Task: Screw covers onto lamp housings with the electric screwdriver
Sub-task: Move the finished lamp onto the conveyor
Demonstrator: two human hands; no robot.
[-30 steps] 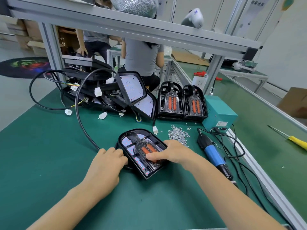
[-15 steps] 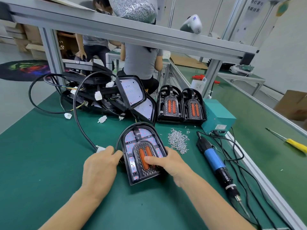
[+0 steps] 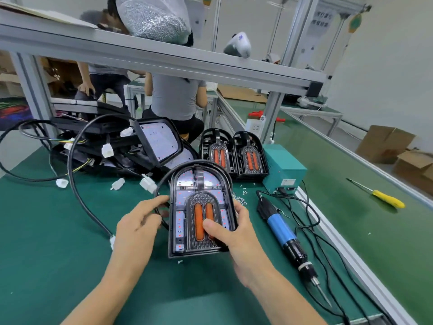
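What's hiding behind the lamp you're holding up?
Behind the lamp housing, loose screws peek out at its right edge, and two finished lamps stand further back. The rest of the screw pile and mat directly behind are covered.

Yellow screwdriver [image 3: 384, 197] lying on the right-hand mat. Teal box [image 3: 284, 165] beside the frame post. Cardboard boxes [image 3: 396, 151] on the floor. Bag [image 3: 154, 18] on the shelf.

Factory assembly line, green workbench [image 3: 58, 242], lamp housings [image 3: 234, 156]

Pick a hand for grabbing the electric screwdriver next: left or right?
Right hand: the electric screwdriver lies just beside it on the mat. The left hand is across the lamp housing, steadying its far edge.
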